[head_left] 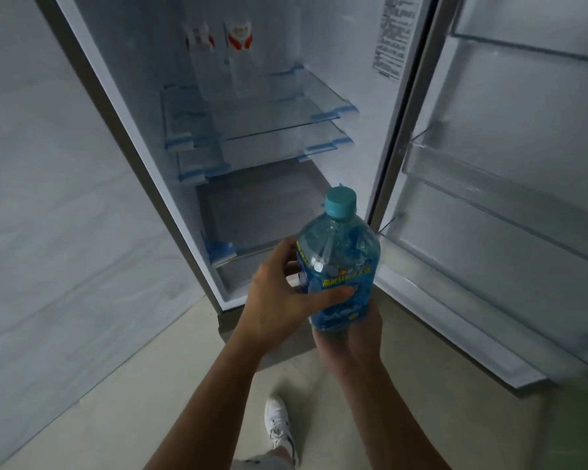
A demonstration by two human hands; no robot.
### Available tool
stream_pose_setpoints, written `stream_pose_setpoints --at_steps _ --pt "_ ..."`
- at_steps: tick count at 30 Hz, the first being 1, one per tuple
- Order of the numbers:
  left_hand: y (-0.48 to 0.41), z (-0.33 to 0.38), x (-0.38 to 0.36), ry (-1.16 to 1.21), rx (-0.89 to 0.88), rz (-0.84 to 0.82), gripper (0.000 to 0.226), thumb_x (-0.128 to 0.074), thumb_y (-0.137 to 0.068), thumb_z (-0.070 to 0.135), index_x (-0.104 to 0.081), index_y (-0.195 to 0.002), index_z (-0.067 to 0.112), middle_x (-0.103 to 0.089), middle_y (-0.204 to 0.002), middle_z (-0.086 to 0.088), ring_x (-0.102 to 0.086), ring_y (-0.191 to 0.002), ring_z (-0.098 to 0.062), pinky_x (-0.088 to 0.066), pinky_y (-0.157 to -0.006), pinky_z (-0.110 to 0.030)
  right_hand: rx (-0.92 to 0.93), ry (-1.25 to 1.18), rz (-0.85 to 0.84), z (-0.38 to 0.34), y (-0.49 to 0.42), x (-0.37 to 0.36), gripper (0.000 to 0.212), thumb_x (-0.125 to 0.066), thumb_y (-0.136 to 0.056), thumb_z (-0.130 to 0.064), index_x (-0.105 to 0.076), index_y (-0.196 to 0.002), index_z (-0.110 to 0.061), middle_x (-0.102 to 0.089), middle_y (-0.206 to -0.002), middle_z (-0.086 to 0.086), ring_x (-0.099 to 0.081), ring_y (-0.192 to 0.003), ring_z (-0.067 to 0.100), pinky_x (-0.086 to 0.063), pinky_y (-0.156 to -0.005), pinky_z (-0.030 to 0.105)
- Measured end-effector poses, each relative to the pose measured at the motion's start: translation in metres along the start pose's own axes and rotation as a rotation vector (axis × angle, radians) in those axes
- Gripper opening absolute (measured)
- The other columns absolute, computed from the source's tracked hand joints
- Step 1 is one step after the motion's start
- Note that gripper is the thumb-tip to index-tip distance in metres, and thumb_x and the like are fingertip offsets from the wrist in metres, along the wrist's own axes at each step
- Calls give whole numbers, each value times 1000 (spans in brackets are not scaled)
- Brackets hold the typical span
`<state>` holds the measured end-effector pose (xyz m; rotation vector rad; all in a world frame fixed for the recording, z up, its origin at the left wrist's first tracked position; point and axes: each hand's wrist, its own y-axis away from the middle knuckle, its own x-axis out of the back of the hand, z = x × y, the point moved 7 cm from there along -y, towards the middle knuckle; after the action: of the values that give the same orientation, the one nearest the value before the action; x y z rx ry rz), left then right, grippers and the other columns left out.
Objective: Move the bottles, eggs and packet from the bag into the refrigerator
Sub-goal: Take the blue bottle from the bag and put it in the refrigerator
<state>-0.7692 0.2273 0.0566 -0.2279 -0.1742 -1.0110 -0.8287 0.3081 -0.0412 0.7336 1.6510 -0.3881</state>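
Note:
I hold a large clear blue bottle (338,262) with a teal cap upright in front of the open refrigerator (143,137). My left hand (279,296) grips its left side, thumb across the yellow-edged label. My right hand (350,337) cups the bottle from underneath, fingers curled round its base. Two pale bottles (218,62) with red and white labels stand on the top glass shelf (306,93). The bag, eggs and packet are out of view.
The fridge door (510,184) hangs open to the right with clear door bins. Lower glass shelves (279,140) carry blue tape at their edges. A grey wall runs along the left. My white shoe (279,425) stands on the pale floor below.

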Motion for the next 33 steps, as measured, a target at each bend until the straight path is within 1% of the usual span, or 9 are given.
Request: stream_pose_setpoints --at_steps 3,7,10,14,17,20,26,30,33 --pt "-42 5 24 8 -38 8 70 -88 -64 42 -57 -124 26 -67 -120 12 -64 -112 -11 -58 -83 -23 11 28 14 2 -49 -20 45 -27 -107 -30 -40 -144 -8 -53 -130 14 -57 -117 27 -56 -92 33" --pt "-94 9 58 38 -80 26 66 -89 -64 39 -59 -121 22 -69 -116 11 -66 -109 -10 -57 -85 -23 21 49 -11 7 -105 -50 40 -38 -104 -31 -49 -135 -8 -56 -121 14 -60 -108 26 -55 -89 31" --pt "-125 10 76 69 -93 28 64 -90 -65 35 -60 -120 21 -69 -117 9 -65 -111 -11 -56 -82 -19 32 78 -12 9 -137 -64 42 -32 -105 -30 -52 -133 -6 -58 -116 15 -62 -102 27 -57 -83 32" --pt "-153 15 89 96 -123 68 67 -85 -64 43 -59 -123 24 -69 -118 9 -65 -111 -11 -56 -84 -21 26 52 -12 7 -165 -81 43 -31 -106 -30 -60 -124 -5 -67 -106 16 -68 -95 27 -60 -77 33" --pt "-172 19 93 95 -129 86 65 -91 -66 32 -59 -123 24 -70 -117 10 -66 -111 -10 -56 -82 -19 32 74 -53 3 -182 -98 41 -41 -100 -30 -62 -127 -6 -67 -113 16 -66 -102 27 -57 -86 33" --pt "-190 25 94 113 -151 105 64 -88 -69 28 -58 -125 24 -69 -118 11 -65 -113 -10 -57 -83 -24 66 145 -53 -7 -201 -107 44 -36 -102 -31 -62 -129 -7 -66 -118 16 -63 -108 28 -53 -91 34" --pt "-226 44 96 199 -188 155 65 -88 -71 28 -56 -127 18 -69 -119 7 -64 -115 -12 -56 -90 -25 63 122 -136 -27 -243 -138 45 -28 -104 -25 -64 -122 -5 -67 -112 16 -67 -101 29 -59 -80 35" --pt "-253 56 101 211 -228 189 71 -86 -66 34 -54 -126 14 -68 -121 1 -64 -117 -18 -56 -94 -38 61 117 -169 -37 -270 -159 47 -30 -104 -29 -61 -129 -5 -63 -121 16 -61 -111 31 -52 -94 38" --pt "-274 67 105 148 -257 190 68 -90 -68 25 -53 -125 16 -68 -122 4 -63 -117 -15 -56 -94 -38 65 132 -157 -43 -292 -168 47 -33 -102 -30 -58 -133 -6 -59 -125 17 -55 -116 32 -40 -104 41"
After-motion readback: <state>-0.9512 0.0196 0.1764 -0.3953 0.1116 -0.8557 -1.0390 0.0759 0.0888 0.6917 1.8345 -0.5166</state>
